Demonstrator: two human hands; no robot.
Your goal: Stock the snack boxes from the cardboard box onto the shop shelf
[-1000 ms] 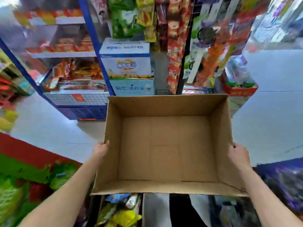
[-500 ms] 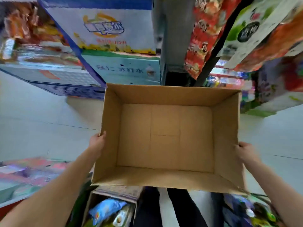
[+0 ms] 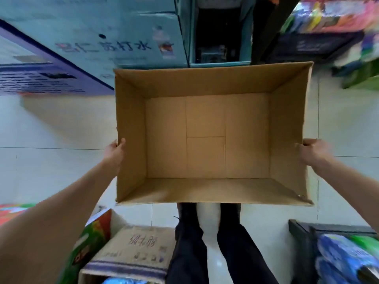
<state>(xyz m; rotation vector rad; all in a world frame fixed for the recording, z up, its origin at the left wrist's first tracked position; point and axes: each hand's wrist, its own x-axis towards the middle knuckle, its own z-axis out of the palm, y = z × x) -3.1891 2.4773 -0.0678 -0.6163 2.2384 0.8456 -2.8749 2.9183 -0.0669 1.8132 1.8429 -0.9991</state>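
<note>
A person holds an open, empty cardboard box (image 3: 207,136) level above a pale tiled shop floor (image 3: 51,140), seen from straight overhead. The left hand (image 3: 113,153) grips the box's left wall near its near corner, thumb hooked over the rim and fingers hidden on the outside. The right hand (image 3: 312,151) clasps the right wall at about the same height, fingers curled round the rim's outer side. Nothing lies inside the box; its bottom flaps meet in plain seams. No snack boxes are visible in it.

Beyond the far rim stands a light blue carton (image 3: 114,37) printed with Chinese characters, just beside the base of a blue shelf unit (image 3: 41,76) at the left. Blurred colourful packages (image 3: 336,15) crowd the upper right corner. Open floor runs along both sides of the box, wider at the left. Below the near rim the person's dark trouser legs (image 3: 217,249) stand on the tiles. A closed brown carton (image 3: 133,249) sits just left of them, touching a green and red box (image 3: 90,240). A dark rack of blue packets (image 3: 344,257) fills the lower right corner.
</note>
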